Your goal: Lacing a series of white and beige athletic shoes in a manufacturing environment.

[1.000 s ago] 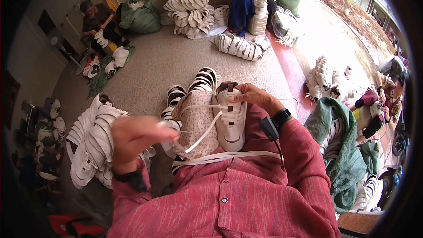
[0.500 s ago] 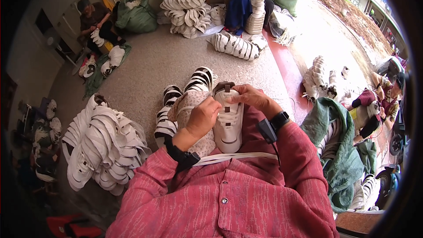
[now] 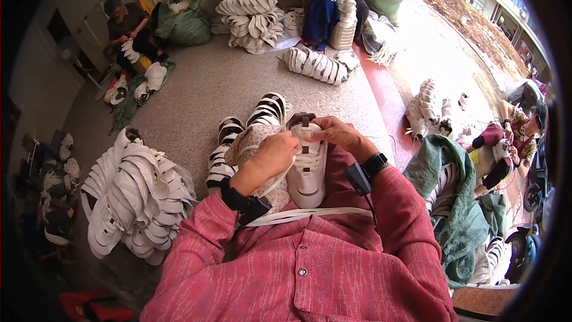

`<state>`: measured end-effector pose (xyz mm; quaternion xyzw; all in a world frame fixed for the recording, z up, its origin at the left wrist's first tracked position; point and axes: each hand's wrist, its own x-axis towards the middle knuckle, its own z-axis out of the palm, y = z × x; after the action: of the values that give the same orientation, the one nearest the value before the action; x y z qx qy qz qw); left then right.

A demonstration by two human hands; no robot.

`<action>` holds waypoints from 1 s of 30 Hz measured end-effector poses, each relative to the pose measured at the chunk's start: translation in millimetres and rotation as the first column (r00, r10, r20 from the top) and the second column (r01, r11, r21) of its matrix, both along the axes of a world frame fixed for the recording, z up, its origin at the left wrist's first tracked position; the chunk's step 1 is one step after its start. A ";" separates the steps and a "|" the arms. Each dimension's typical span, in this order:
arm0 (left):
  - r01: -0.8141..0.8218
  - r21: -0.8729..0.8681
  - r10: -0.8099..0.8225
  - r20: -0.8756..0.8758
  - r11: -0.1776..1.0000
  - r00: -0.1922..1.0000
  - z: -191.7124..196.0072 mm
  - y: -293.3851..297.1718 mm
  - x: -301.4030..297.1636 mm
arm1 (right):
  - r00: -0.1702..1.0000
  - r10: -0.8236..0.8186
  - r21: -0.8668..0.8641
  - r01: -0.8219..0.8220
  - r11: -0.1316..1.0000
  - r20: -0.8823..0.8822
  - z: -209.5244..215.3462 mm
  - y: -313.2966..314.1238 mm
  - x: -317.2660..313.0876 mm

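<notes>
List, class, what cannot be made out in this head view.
Left hand, head view: its exact grip, hidden by the hand itself.
Shoe upper, head view: part of its right edge, behind the right hand.
Red object, head view: cut off by the lower edge.

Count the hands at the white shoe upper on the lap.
2: the left hand at the upper left side of the shoe upper, and the right hand gripping its top right edge. Some fingertips are hidden, but neither hand is.
</notes>
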<state>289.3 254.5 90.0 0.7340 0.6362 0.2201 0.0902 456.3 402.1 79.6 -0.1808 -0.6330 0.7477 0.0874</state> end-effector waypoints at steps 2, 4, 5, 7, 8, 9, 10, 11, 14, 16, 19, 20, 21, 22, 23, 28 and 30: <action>0.001 -0.015 -0.001 -0.016 1.000 1.000 0.5 3.0 -0.1 | 1.000 -0.004 -0.003 0.004 1.000 -0.006 -1.9 1.0 -0.1; 0.002 -0.029 -0.003 -0.036 1.000 0.999 1.1 5.6 1.5 | 1.000 -0.004 0.006 0.004 1.000 -0.012 -2.4 1.4 0.5; -0.012 0.002 0.012 0.009 1.000 1.000 4.7 5.3 5.4 | 1.000 0.000 0.014 0.000 1.000 -0.018 -2.7 0.8 0.7; -0.026 0.029 0.024 0.053 0.999 0.998 7.0 4.0 8.3 | 1.000 0.008 0.004 -0.008 1.000 -0.005 -1.8 2.3 0.3; -0.026 0.050 0.021 0.108 0.998 0.994 7.2 4.1 9.2 | 1.000 0.016 -0.001 -0.016 1.000 0.010 -1.6 3.8 0.9; -0.028 0.072 0.016 0.163 0.997 0.987 7.5 3.8 10.0 | 1.000 0.013 -0.003 -0.013 1.000 0.010 -2.5 4.2 1.5; -0.025 0.070 0.014 0.163 0.997 0.987 8.0 1.2 9.2 | 1.000 0.023 0.024 -0.023 0.999 0.008 -3.3 4.4 1.8; -0.030 0.063 0.022 0.128 0.998 0.991 8.3 -3.4 6.9 | 0.999 0.034 0.050 -0.035 0.998 0.007 -3.0 3.9 2.0; -0.028 0.061 0.021 0.106 0.998 0.994 9.8 -7.2 7.3 | 1.000 0.030 0.031 -0.030 0.999 0.000 -0.7 3.1 2.1; -0.023 0.068 0.015 0.118 0.997 0.993 10.2 -10.3 8.9 | 1.000 0.029 0.022 -0.029 0.999 0.000 -3.2 1.3 2.5; -0.094 0.190 0.070 0.130 0.977 0.989 11.2 -10.4 11.8 | 1.000 0.024 0.023 -0.024 0.999 0.004 -3.8 4.1 1.1; -0.114 0.222 0.086 0.129 0.968 0.988 12.2 -11.1 12.5 | 1.000 0.025 0.024 -0.025 0.999 0.009 -4.2 3.3 0.7; -0.133 0.253 0.103 0.129 0.958 0.986 12.4 -11.8 13.3 | 1.000 0.026 0.023 -0.026 0.999 0.011 -4.6 2.6 1.1; -0.135 0.252 0.104 0.130 0.958 0.986 10.5 -11.8 14.1 | 1.000 0.024 0.006 -0.024 1.000 -0.007 -4.8 2.0 1.9; -0.140 0.223 0.115 0.120 0.965 0.986 8.0 -10.3 13.9 | 0.999 0.023 -0.009 -0.023 1.000 -0.026 -3.3 2.1 1.5; -0.148 0.196 0.127 0.112 0.969 0.985 0.3 -4.2 8.8 | 0.999 0.027 0.021 -0.027 0.999 -0.022 -3.9 2.5 2.2; -0.029 0.126 0.001 0.220 0.992 0.975 2.3 -1.8 -0.1 | 0.999 0.034 0.027 -0.033 0.999 -0.027 -4.7 3.3 1.9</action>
<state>289.2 252.7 92.3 0.7046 0.6123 0.3411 0.1109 458.2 405.4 75.0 -0.1587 -0.6444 0.7431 0.0859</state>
